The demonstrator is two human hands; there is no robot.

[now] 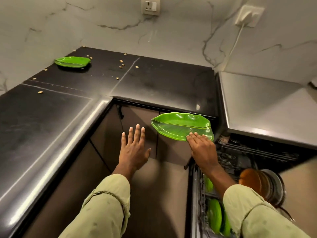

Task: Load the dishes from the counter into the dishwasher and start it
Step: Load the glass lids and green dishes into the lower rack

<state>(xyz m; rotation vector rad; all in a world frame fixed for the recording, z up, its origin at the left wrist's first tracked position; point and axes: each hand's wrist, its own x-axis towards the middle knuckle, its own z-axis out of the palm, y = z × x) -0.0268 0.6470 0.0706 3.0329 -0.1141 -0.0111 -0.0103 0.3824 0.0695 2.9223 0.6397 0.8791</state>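
Beside the dishwasher (248, 152), the right hand (202, 152) grips a leaf-shaped green plate (180, 126) (left hand (133, 152) spread, empty); mid-loading, it likely needs slotting upright next.

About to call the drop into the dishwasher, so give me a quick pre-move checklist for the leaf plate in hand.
1. Grip: right hand holds the green leaf plate by one end, fingers on top: ok.
2. Left hand open, free to help: ok.
3. Dishwasher open, racks showing: ok.
4. Free slot beside the racked green plates: cannot tell.
5. Counter emptied of dishes: not ok, a second leaf plate sits at the back left.
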